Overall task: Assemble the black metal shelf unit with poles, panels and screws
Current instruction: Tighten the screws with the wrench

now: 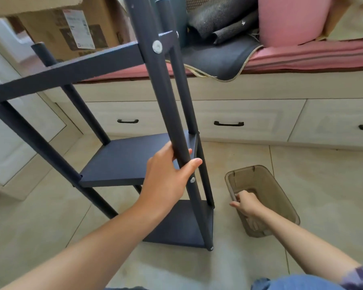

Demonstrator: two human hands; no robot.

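The black metal shelf unit [132,158] stands on the tiled floor with three panels fixed between round poles. Silver screws [157,47] show on the near right pole. My left hand [168,174] grips that near right pole [166,97] just above the middle panel, fingers wrapped round it. My right hand [246,204] reaches down to a translucent brown plastic bin [281,197] on the floor to the right of the shelf and grips its near rim, fingers curled inside.
A low white cabinet with black drawer handles [228,123] runs behind the shelf, topped by a pink cushion [302,57], dark fabric and a pink pillow. A cardboard box [71,28] sits at the upper left. Bare floor tiles lie in front.
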